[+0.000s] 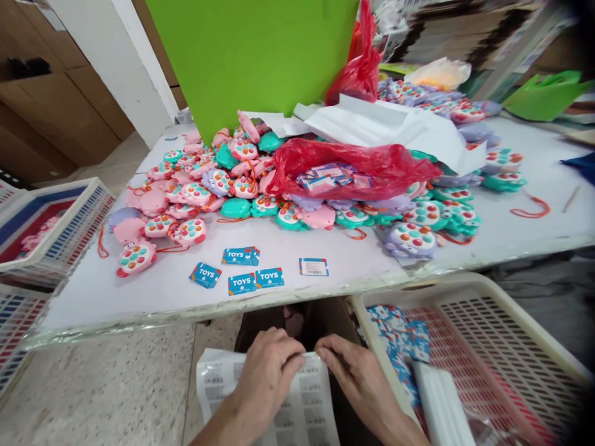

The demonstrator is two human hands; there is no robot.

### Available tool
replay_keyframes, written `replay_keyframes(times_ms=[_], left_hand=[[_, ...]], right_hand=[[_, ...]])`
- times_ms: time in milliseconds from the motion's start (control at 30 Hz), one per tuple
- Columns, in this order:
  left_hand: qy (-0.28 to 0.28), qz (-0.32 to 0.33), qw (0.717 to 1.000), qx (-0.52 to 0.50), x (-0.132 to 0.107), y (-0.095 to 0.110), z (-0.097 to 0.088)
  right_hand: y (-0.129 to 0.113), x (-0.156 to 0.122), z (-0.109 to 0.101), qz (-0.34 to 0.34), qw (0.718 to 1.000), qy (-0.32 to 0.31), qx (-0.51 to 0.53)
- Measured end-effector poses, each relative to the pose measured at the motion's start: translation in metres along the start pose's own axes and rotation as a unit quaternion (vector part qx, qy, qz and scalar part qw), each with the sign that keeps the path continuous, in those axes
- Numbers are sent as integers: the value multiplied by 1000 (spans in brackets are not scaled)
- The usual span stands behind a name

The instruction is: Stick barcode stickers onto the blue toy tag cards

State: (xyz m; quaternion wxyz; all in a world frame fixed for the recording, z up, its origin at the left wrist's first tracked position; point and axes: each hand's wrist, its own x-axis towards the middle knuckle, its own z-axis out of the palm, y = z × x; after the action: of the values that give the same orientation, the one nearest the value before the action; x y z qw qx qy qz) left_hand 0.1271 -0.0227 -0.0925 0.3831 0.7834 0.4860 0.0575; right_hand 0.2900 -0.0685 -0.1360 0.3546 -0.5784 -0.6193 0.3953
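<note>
White table [162,291] spans the view, with a floor of speckled stone below its front edge. On it lies a heap of toy phones [288,214] in pink, teal and purple, some with orange cords. A red plastic bag [372,162] rests on the heap and holds printed cards. Blue TOYS cards [242,282] and one barcode card [313,267] lie near the front edge. A green board [251,56] stands behind the heap.

Below the table edge, the label sheet [304,412] lies over the person's lap. The left hand [269,375] is closed on its top edge, fingers curled over the paper. The right hand [360,378] pinches the same edge, fingertips just beside those of the left. A cream basket [506,310] stands to the right.
</note>
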Motion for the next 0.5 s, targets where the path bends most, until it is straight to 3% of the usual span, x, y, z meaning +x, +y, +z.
replay_keyframes(times_ms=[200, 500], left_hand=[[-7, 6, 1000, 22, 4, 4, 8], [-1, -5, 999, 54, -1, -4, -4]], right_hand=[[-5, 2, -4, -27, 999, -34, -5], [-1, 6, -17, 4, 999, -40, -29]])
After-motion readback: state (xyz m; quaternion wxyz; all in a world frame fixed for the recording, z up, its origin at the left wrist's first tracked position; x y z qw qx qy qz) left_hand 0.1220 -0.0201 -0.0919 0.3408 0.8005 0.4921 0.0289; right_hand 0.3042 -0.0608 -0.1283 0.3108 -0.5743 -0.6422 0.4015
